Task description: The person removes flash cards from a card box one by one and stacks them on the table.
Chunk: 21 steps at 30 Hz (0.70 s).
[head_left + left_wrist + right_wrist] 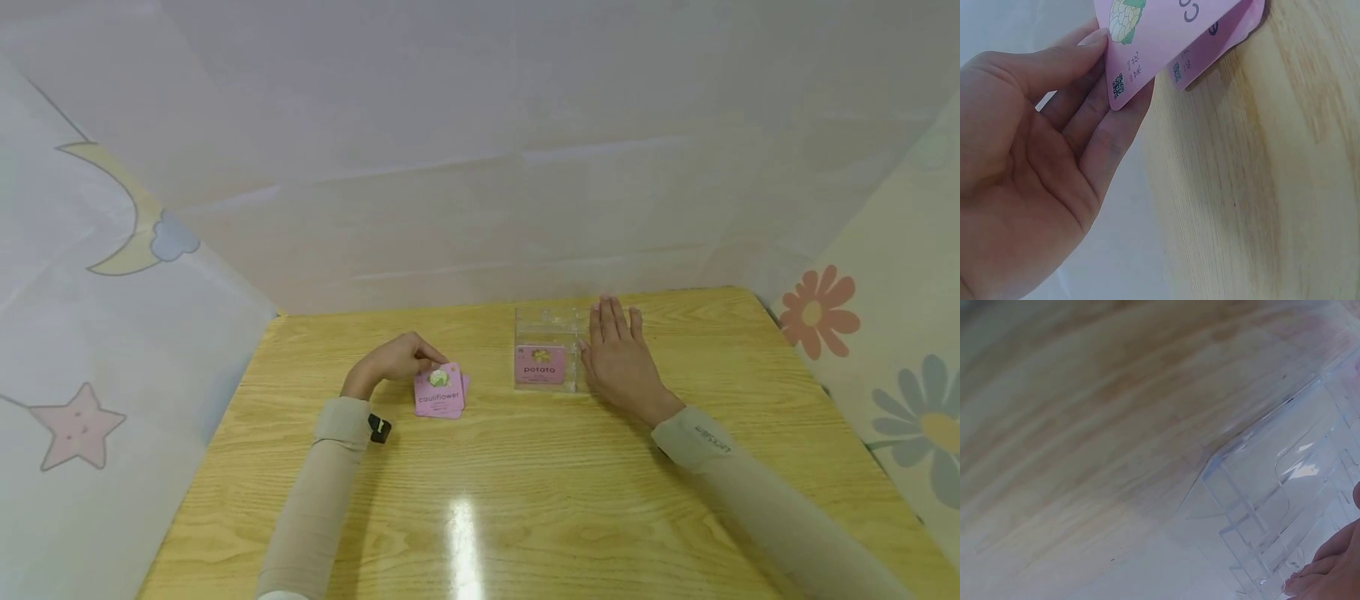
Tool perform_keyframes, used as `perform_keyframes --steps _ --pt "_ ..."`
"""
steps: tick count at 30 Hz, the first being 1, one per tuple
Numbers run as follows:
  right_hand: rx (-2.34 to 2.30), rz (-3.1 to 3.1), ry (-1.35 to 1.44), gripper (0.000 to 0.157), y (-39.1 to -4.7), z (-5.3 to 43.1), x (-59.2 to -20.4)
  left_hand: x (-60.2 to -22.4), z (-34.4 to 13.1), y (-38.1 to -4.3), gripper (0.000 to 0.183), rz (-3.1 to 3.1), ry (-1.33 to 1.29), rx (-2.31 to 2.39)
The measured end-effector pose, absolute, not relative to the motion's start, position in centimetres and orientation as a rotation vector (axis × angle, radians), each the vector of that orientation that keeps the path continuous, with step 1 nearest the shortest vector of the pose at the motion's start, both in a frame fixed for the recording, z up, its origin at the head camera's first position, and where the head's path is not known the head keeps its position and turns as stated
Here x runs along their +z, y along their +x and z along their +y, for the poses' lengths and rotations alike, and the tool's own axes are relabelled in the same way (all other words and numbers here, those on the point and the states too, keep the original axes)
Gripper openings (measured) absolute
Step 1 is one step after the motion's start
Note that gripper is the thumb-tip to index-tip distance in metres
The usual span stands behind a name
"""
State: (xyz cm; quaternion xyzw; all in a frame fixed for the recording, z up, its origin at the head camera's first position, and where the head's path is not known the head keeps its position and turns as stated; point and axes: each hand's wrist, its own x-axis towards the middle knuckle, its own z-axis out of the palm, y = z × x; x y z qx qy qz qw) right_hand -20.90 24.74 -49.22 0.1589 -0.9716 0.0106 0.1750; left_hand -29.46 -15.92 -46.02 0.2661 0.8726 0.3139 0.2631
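Note:
My left hand [401, 357] pinches the edge of a pink cauliflower card [438, 392] between thumb and fingers. In the left wrist view the card [1141, 44] is tilted up, its corner with a small printed code between the fingertips. Another pink card [1216, 53] lies just under it, mostly covered. To the right stands a clear plastic box [546, 325] with a pink potato card [540, 367] in its front part. My right hand [621, 358] rests at the box's right side, fingers straight and pointing away. In the right wrist view the clear box [1272, 487] shows beside part of that hand.
The wooden table [487, 467] runs back to a pale sheet [480, 208] hung behind it. Printed side sheets stand left and right, with a moon [123, 217] and a red flower [813, 312]. A black wrist strap piece [380, 429] sits by the left cuff.

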Motion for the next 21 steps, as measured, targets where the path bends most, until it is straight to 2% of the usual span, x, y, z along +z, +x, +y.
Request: perform_keyframes --steps 21 --pt "0.055 -2.781 0.429 0.070 -20.91 24.57 -49.16 -46.33 -15.87 -29.27 0.030 2.378 0.726 0.824"
